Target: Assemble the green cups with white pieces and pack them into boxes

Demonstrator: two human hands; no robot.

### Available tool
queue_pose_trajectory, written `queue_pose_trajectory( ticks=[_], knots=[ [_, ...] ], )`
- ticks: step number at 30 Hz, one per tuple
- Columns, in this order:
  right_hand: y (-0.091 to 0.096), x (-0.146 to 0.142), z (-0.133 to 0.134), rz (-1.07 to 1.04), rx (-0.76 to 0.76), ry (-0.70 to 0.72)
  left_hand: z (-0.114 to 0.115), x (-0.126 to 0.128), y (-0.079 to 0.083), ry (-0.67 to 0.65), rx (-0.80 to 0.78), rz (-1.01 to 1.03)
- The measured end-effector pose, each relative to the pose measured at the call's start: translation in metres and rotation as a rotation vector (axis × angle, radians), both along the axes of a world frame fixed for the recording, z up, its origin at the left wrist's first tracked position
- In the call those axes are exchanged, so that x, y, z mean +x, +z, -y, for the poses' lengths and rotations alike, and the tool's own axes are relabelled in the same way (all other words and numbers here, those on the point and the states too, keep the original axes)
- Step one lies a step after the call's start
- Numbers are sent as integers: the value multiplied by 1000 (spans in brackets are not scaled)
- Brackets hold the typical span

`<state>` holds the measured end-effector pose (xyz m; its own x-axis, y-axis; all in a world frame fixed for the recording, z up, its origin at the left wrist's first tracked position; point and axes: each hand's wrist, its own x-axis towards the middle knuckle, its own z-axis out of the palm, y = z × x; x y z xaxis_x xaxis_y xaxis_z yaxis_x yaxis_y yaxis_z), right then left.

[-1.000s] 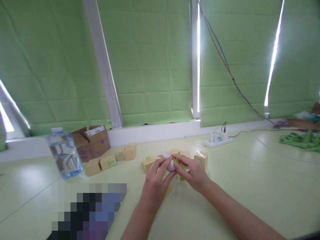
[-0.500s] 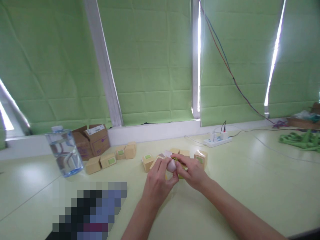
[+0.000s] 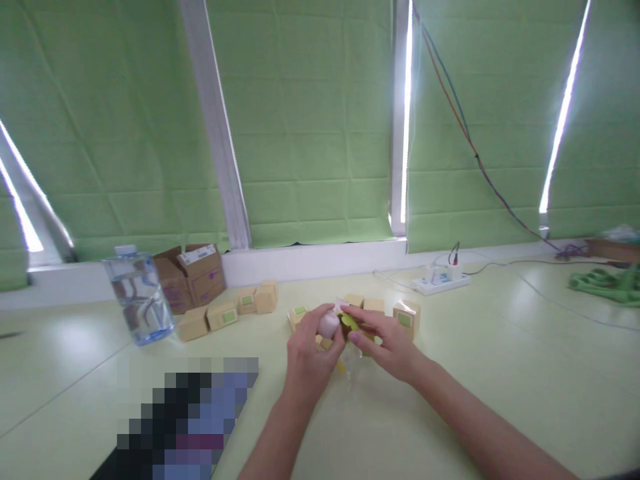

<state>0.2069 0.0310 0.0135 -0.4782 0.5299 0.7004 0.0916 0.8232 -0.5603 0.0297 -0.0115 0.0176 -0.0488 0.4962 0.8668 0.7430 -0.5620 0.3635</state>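
Observation:
My left hand (image 3: 313, 350) is closed round a small, smooth, whitish rounded object (image 3: 329, 325), gripped between thumb and fingers. Just right of it, my right hand (image 3: 389, 341) pinches a small yellow-green and brown piece (image 3: 349, 323) whose kind I cannot make out. The two held things are close together, and I cannot tell whether they touch. Under the hands lies crumpled clear plastic (image 3: 353, 360) with a bit of yellow beside it. Small tan boxes stand just behind, one (image 3: 407, 319) to the right of my right hand and another (image 3: 299, 313) behind my left, partly covered.
At the left stand a large water bottle (image 3: 143, 300), an open brown carton (image 3: 203, 277) and several small tan boxes (image 3: 223, 315). A blurred-out dark and blue flat thing (image 3: 195, 420) lies front left. A power strip (image 3: 441, 283) with cables and green items (image 3: 607, 285) are to the right.
My hands have drawn slightly apart. The whitish object has moved left with my left hand, and the yellow-green piece shows more clearly at my right fingers. The view has shifted slightly.

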Motion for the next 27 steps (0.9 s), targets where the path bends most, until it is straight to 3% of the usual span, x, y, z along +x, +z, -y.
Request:
queue_pose_trajectory(
  ticks=[3, 6, 11, 20, 27],
  knots=[
    [-4, -2, -4, -56, -94, 124, 0, -2, 2, -30, -99, 127],
    [-6, -4, -8, -127, -193, 145, 2, -1, 3, -86, -147, 179],
    [-5, 0, -11, -227, -244, 92, 5, -2, 4, -93, -132, 114],
    [-5, -2, -8, -254, -314, 135, -3, -5, 1, -202, -189, 3],
    [-6, -1, -14, -228, -161, 75, -6, -7, 3, -218, -202, 87]
  ],
)
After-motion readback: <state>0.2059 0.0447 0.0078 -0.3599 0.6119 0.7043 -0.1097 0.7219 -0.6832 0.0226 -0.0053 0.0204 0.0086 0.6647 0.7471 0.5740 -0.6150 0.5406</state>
